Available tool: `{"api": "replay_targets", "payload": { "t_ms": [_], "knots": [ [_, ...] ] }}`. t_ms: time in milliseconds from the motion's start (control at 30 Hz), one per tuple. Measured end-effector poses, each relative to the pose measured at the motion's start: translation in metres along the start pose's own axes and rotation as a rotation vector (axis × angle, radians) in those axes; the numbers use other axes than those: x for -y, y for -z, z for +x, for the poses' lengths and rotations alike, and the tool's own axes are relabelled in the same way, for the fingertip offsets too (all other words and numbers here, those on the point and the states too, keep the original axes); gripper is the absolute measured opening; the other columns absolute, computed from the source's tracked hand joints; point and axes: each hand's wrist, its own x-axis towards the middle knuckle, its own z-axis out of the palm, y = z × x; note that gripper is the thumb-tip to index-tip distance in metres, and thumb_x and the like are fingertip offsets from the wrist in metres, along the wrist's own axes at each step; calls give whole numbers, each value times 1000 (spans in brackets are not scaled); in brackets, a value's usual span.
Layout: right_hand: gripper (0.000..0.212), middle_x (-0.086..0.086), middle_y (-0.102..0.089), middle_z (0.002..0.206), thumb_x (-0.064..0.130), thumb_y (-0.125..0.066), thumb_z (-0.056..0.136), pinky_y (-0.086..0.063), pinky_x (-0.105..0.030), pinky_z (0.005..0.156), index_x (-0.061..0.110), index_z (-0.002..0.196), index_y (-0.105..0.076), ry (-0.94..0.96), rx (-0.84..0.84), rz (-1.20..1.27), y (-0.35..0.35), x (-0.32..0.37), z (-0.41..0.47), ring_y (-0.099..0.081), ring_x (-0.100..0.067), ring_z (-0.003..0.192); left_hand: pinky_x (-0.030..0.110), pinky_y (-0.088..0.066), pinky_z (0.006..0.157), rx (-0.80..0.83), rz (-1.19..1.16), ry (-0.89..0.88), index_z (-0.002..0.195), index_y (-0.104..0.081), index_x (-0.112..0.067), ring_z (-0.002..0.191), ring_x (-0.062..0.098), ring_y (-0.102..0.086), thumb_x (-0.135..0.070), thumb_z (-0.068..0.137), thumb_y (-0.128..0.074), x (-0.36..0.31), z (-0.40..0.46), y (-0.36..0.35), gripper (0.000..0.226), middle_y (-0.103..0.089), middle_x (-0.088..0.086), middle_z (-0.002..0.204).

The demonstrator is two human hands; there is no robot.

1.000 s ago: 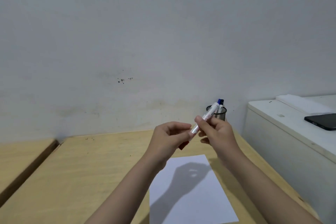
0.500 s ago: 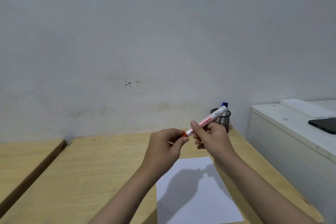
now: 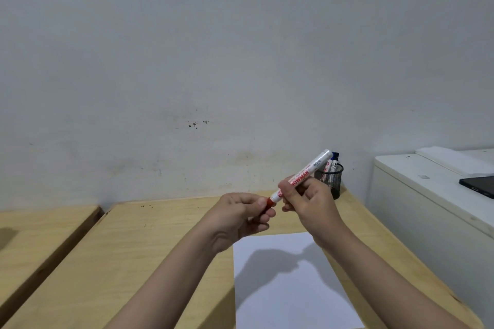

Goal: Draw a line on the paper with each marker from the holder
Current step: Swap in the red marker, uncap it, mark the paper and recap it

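My right hand (image 3: 311, 201) grips the white barrel of a red marker (image 3: 307, 174), held tilted above the table with its far end pointing up and right. My left hand (image 3: 242, 215) pinches the marker's red cap (image 3: 270, 203) at the lower end; the cap still sits against the barrel. A blank white sheet of paper (image 3: 291, 288) lies on the wooden table (image 3: 149, 254) below my hands, partly in their shadow. A black mesh holder (image 3: 331, 180) stands at the table's far right corner with a blue-capped marker (image 3: 334, 159) and another marker inside.
A white cabinet (image 3: 427, 211) stands right of the table, with a dark phone (image 3: 478, 185) and a white sheet on top. A second wooden surface (image 3: 34, 235) lies to the left across a gap. A pale wall rises behind.
The marker has swung from pointing at my left palm to a steeper tilt, and its red cap end now shows between my left fingers. Both hands stayed above the paper.
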Motion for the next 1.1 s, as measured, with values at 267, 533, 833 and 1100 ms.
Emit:
{"api": "replay_targets", "payload": {
  "t_ms": [267, 533, 833, 1100],
  "knots": [
    [8, 6, -57, 57, 12, -56, 89, -53, -21, 56, 8, 84, -60, -70, -105, 212, 16, 0, 11, -51, -6, 50, 26, -53, 67, -260, 498, 100, 82, -72, -6, 66, 16, -59, -1, 78, -68, 6, 29, 76, 7, -67, 5, 71],
    [9, 5, -61, 57, 11, -60, 87, -54, -22, 57, 4, 83, -64, -79, -69, 84, 18, -26, 7, -54, -8, 51, 22, -44, 55, -445, 737, 130, 61, -63, -12, 60, 16, -59, 14, 63, -70, 49, 81, 112, 27, -64, 3, 63],
    [8, 4, -63, 54, 9, -64, 85, -51, -20, 54, 8, 77, -64, -162, -109, 51, 24, -56, 7, -53, -8, 48, 22, -48, 69, -513, 573, 92, 98, -65, -2, 75, 19, -64, 15, 72, -63, 105, 98, 126, 31, -62, 3, 79],
    [17, 3, -58, 49, 2, -67, 80, -43, -28, 47, 4, 70, -53, -224, -142, 113, 0, -82, 16, -49, -14, 46, 19, -53, 74, -539, 610, -151, 96, -66, -21, 85, 11, -65, -16, 77, -72, 123, 45, 113, 21, -68, -2, 90]
  ]
}}
